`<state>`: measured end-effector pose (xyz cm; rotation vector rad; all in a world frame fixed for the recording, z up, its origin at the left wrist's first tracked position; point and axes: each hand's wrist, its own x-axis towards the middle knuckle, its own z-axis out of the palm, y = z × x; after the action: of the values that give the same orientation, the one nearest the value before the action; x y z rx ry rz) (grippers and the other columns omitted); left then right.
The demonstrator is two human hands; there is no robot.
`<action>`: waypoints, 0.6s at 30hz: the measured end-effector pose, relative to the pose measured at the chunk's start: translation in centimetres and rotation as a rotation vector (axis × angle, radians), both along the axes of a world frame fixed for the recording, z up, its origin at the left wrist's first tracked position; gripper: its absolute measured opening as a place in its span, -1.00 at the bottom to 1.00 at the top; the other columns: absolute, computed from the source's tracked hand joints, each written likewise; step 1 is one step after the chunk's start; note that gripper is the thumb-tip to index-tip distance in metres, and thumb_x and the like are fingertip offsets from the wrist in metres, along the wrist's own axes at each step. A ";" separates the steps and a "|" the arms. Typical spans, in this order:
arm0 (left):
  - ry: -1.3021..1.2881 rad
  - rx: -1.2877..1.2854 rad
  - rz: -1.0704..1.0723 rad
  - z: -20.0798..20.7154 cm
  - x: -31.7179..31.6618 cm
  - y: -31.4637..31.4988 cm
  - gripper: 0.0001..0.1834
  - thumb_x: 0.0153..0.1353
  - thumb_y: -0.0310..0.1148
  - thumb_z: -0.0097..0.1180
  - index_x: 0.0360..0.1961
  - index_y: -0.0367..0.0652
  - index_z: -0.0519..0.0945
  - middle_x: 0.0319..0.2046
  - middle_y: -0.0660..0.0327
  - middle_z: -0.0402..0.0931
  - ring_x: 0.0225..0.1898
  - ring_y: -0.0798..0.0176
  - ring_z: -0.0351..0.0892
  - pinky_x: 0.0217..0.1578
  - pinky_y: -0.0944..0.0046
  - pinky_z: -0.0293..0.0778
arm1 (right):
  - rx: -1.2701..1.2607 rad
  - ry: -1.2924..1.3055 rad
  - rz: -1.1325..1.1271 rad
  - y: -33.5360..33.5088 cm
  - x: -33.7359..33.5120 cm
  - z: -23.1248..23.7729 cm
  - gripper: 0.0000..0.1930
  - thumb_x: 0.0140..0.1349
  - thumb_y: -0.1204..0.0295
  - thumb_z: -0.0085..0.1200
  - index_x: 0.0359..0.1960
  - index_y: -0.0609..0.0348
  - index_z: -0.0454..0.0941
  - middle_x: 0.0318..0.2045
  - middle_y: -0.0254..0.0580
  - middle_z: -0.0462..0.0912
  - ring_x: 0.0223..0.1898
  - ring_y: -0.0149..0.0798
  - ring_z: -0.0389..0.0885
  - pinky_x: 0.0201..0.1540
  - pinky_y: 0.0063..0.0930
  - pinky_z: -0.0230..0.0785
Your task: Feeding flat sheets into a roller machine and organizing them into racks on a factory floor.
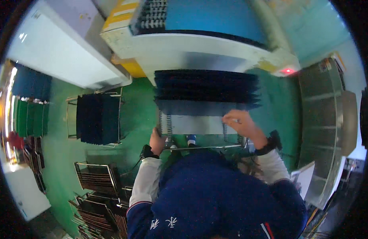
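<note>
In front of me stands a metal rack (208, 147) with coiled spring-like holders along its sides. A row of thin dark blue panels (206, 85) stands on edge in its far part. Closer to me, a pale grey flat surface (196, 124) shows between the coils; whether it is a panel or the rack's base I cannot tell. My left hand (156, 142) is at the rack's near left side, its grip mostly hidden. Over the right-hand coil is my right hand (240, 121), slightly blurred, with fingertips drawn together; anything between them is too small to make out.
Beyond the rack is a pale machine (164, 46) with a blue bed and a red light. Another rack of dark panels (98, 118) stands left on the green floor. Several racks (96, 177) crowd the lower left. A grey metal cabinet-like unit (321, 119) rises at right.
</note>
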<state>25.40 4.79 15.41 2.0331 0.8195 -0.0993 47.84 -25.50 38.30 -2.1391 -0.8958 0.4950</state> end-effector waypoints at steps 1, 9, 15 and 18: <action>0.018 -0.012 0.004 0.4 0.6 0.0 -0.38 -0.11 -0.37 0.28 0.00 -0.31 0.31 -0.17 -0.12 0.51 -0.16 -0.17 0.51 -0.21 -0.01 0.44 | -0.066 0.144 -0.019 -1.9 -0.8 -1.5 -0.78 0.05 0.30 0.16 -0.38 0.19 0.60 -0.40 -0.09 0.62 -0.34 -0.04 0.57 -0.26 -0.27 0.42; -0.018 0.113 0.054 -3.4 2.3 2.0 -0.54 -0.13 -0.39 0.25 -0.17 -0.30 0.41 -0.37 -0.09 0.52 -0.29 -0.21 0.52 -0.28 -0.07 0.41 | -0.595 -0.063 -0.786 -15.2 -2.1 -18.8 -0.51 -0.05 0.12 0.24 -0.13 0.18 0.52 -0.20 -0.05 0.61 -0.13 0.02 0.57 -0.12 -0.23 0.41; 0.073 0.221 0.023 -3.5 3.7 1.9 -0.66 -0.08 -0.38 0.19 -0.27 -0.31 0.44 -0.35 -0.17 0.52 -0.27 -0.26 0.50 -0.28 -0.06 0.40 | -0.627 0.215 -0.889 -17.8 0.0 -23.9 -0.39 -0.11 0.04 0.26 -0.10 0.22 0.45 -0.24 0.03 0.60 -0.13 0.02 0.57 -0.14 -0.18 0.41; 0.117 0.203 -0.009 -1.8 3.9 1.8 -0.68 -0.04 -0.36 0.16 -0.27 -0.31 0.44 -0.34 -0.17 0.51 -0.28 -0.26 0.50 -0.29 -0.06 0.40 | -0.597 0.273 -0.801 -18.0 0.5 -22.9 -0.45 -0.12 0.06 0.28 -0.21 0.24 0.48 -0.38 -0.03 0.60 -0.28 -0.07 0.59 -0.25 -0.23 0.41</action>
<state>29.29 6.55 13.58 2.2380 0.9250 -0.1459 48.35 -43.54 15.44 -2.6238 0.3349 0.6495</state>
